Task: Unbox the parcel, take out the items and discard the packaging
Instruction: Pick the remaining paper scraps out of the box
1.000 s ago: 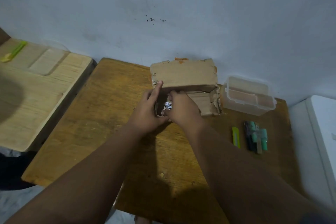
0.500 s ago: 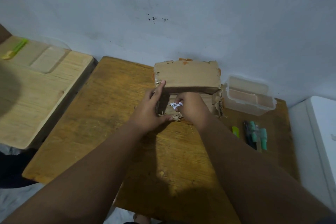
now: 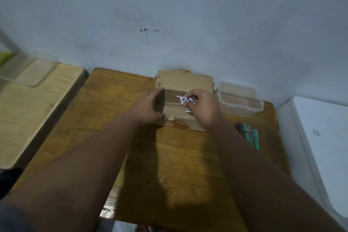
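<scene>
Both my forearms reached out from the near edge of the wooden table (image 3: pixel 90 118) toward the wall, bare and nearly straight. My left hand (image 3: pixel 148 107) lay palm-in against the left side of the cardboard parcel (image 3: pixel 184 83), wrist low over the tabletop. My right hand (image 3: pixel 205 108) was raised a little above the box's near right part, knuckles up and wrist bent down.

The parcel sat at the far edge of the table, close to the wall, roughly midway along it. It was a worn brown box with torn, ragged corners and scraps of orange tape (image 3: pixel 180 124) on its near flap and far rim. Its far flap stood tilted back, and the near flaps lay mostly flat across the opening; I could not see inside.

My left fingers were spread loosely, forefinger pointing up along the box's left corner and thumb pressed at the near left edge, steadying it rather than clamping it. My right fingertips were pinched together on a small crumpled bit of white paper (image 3: pixel 183 99), held just above the flaps.

A clear plastic container (image 3: pixel 239 100) stood just right of the parcel, and green markers (image 3: pixel 252 135) lay nearer, beside my right forearm
</scene>
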